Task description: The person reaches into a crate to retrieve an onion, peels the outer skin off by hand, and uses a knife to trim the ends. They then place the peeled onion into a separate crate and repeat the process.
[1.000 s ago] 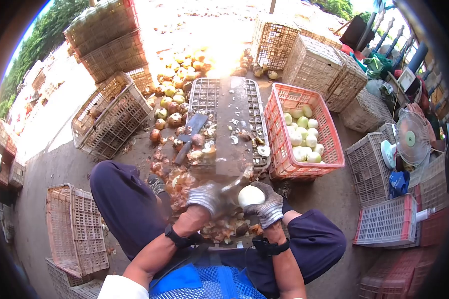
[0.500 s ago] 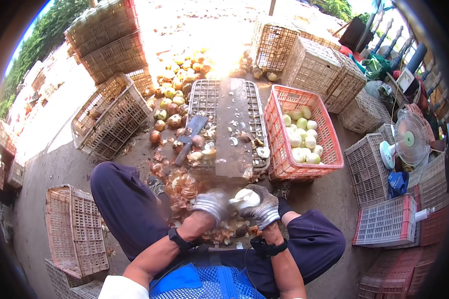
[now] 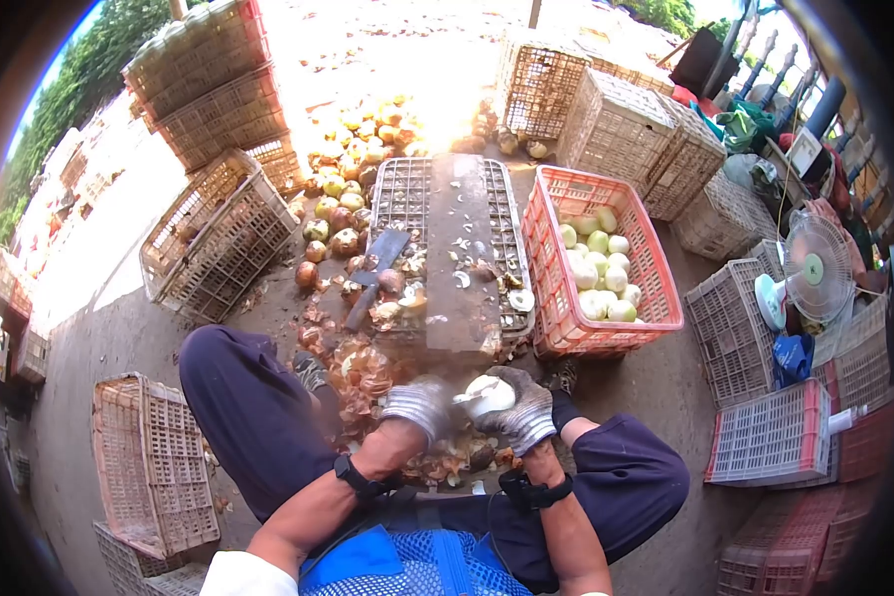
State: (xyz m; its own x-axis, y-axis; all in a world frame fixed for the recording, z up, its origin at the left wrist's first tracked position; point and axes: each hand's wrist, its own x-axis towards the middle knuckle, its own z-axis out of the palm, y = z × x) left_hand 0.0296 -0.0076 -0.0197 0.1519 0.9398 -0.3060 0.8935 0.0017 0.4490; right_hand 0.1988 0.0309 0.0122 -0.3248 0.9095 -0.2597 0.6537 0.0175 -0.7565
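My right hand (image 3: 524, 409), in a grey-and-white glove, is wrapped round a peeled white onion (image 3: 488, 395) between my knees. Close by on its left is my left hand (image 3: 419, 405), also gloved; its fingers are smeared by motion, so what they hold does not show. Beyond the hands, a wooden board (image 3: 459, 298) lies across an upturned crate (image 3: 399, 184), with onion scraps on both. A cleaver (image 3: 375, 276) rests at the board's left side. Papery onion skins (image 3: 363, 368) are heaped in front of my left hand.
Peeled onions (image 3: 596, 263) partly fill a red crate (image 3: 606, 343) to the right. Unpeeled onions (image 3: 345, 241) spread over the ground at the far left of the board. Stacked crates (image 3: 219, 89), a tipped crate (image 3: 219, 233) and a fan (image 3: 815, 268) stand around.
The view has shifted very slightly. My right hand keeps its hold on the onion, and my left hand stays blurred beside it.
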